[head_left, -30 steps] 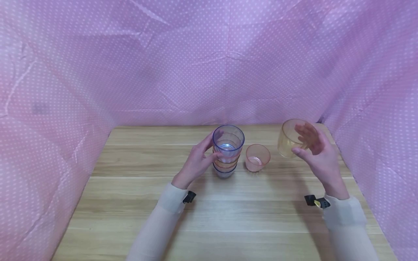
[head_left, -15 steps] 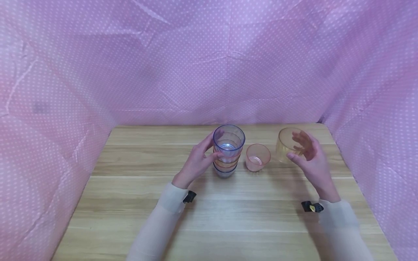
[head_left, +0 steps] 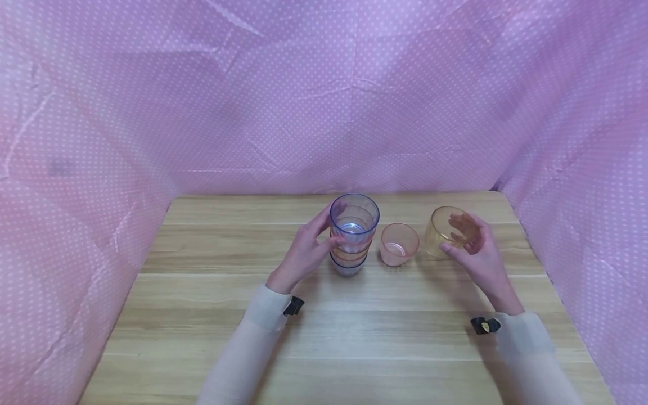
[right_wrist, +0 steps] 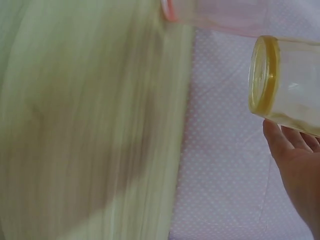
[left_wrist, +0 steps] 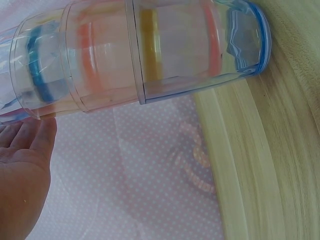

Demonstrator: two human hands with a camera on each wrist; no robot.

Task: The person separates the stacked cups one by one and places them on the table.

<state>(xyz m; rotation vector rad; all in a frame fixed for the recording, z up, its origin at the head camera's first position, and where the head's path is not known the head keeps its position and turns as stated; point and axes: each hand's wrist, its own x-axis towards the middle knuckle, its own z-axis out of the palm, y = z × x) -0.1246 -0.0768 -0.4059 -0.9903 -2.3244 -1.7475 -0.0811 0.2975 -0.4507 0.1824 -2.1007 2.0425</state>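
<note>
A stack of nested clear tumblers [head_left: 348, 260] stands upright on the table, topped by a blue-rimmed tumbler [head_left: 360, 224]. My left hand [head_left: 306, 247] holds the upper part of the stack, thumb in front and fingers behind. In the left wrist view, tinted bands of blue, orange and yellow show through the stack [left_wrist: 112, 60]. Just right of it a pink tumbler [head_left: 392, 256] sits upright by itself. My right hand [head_left: 481, 261] grips a yellow tumbler [head_left: 436, 236] from its right side. The right wrist view shows this yellow tumbler [right_wrist: 295, 85] raised above the table.
The wooden table [head_left: 212, 332] reaches back to a pink polka-dot cloth [head_left: 324, 112] that also hangs at both sides. Black straps [head_left: 293, 306] are worn at both wrists. The pink tumbler lies between the stack and the yellow tumbler.
My right hand has brought the yellow tumbler lower and a little left, closer to the pink tumbler. The left hand and the stack have stayed in place.
</note>
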